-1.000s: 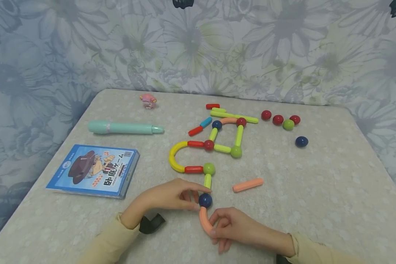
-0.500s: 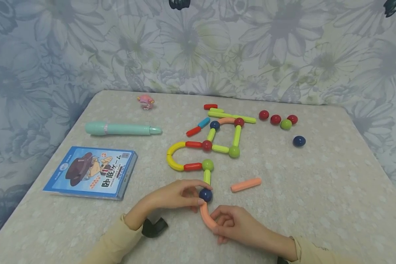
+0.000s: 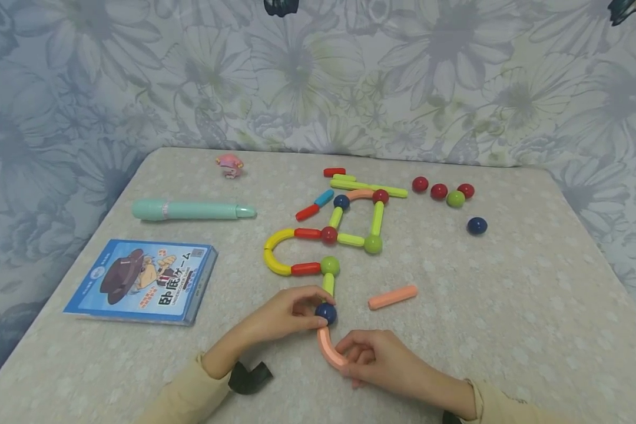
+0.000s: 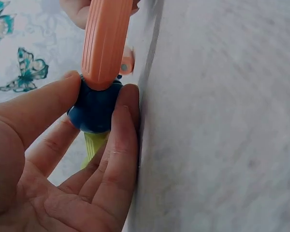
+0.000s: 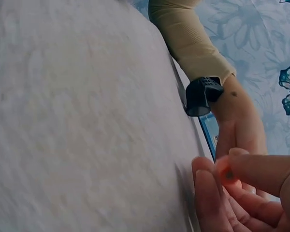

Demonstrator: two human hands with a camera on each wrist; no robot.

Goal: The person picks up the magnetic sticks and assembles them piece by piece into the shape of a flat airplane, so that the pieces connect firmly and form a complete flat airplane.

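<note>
Head view, from left to right: the left hand [image 3: 291, 311] pinches a dark blue ball [image 3: 325, 312] between thumb and fingers, holding it down on the surface [image 3: 509, 306]. The left wrist view shows the same grip close up: thumb on one side, fingers curled round the other. Just beyond that hand a short lime rod [image 3: 328, 283] runs from the ball up to a green ball [image 3: 330, 265], and from there the built chain goes on through a red rod [image 3: 305, 269], a yellow arc [image 3: 271, 253] and a four-sided frame of lime rods and balls.

On the near side of the ball, a curved salmon rod [image 3: 327, 348] has its upper end against the blue ball; in the left wrist view that ribbed end sits right on the ball. The right hand [image 3: 381, 360] grips the rod's lower end with curled fingers, and the right wrist view shows the tip pinched between thumb and fingers.

By my reading, the chain is well grown and this curved piece is just being joined; whether it is fully seated I cannot tell. Spare parts lie unused beyond the right hand: a straight salmon rod [image 3: 393, 297] and, farther off, a loose navy ball [image 3: 477, 225].
</note>
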